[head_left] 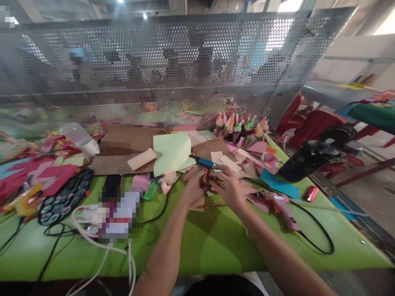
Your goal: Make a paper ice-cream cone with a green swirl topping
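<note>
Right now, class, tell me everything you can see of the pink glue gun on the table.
The glue gun has a pink, plastic-looking body with a pale label, a darker front end and a handle. It lies on the right part of the green tabletop, front pointing left, handle slanting toward the near edge. A black cord leaves the handle's end and loops right. Pink paper lies by its front; contact is unclear. Nobody is holding it.

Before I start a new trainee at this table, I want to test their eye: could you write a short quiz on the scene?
1. Which of the person's hands is nearer the pink glue gun?
2. True or false: in the picture, the pale green sheet lies left of the glue gun.
3. The glue gun's cord is: a) white, b) black, c) red.

Key: 1. the right hand; 2. true; 3. b.
</note>
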Tool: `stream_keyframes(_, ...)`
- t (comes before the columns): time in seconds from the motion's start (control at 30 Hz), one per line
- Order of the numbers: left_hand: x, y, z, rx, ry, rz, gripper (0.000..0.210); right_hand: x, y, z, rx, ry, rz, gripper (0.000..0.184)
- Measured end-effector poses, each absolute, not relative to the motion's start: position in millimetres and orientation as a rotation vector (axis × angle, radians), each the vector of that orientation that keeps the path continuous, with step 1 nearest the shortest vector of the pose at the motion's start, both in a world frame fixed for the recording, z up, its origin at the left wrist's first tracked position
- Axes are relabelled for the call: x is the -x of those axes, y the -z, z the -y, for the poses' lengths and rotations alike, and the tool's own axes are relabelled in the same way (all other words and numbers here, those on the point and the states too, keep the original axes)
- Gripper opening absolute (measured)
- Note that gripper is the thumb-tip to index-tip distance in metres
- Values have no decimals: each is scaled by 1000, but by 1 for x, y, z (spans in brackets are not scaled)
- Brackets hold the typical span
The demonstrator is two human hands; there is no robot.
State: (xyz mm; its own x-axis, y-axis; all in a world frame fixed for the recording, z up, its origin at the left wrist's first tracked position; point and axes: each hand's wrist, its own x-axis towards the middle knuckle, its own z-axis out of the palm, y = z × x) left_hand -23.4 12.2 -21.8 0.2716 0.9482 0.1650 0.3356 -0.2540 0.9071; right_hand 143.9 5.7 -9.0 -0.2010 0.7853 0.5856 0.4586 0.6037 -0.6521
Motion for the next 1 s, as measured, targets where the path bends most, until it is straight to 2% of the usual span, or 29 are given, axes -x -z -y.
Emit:
stream_keyframes(0.37, 21, 14, -9, -2062, -711, -1448, 28, -143, 11, -6, 1074, -449, 1773, 6)
stream_keyframes(0.57, 16, 9, -6, -2137, -542, -1547, 37, -143, 11, -9, 1162, -536, 1701, 21)
stream_keyframes(0.67, 12, 6, -4, -2146, -499, -1586, 41, -144, 12, -10, 1209, -581, 1739, 21)
stream_keyframes(0.83, 10, 9, -4, -2061, -616, -1556, 38, -144, 14, -9, 1286, -697, 1701, 21)
stream_keyframes(1.0, 14, 21, -9, -1819, -854, -1319, 27, -143, 10, -11, 1089, -1148, 1538, 25)
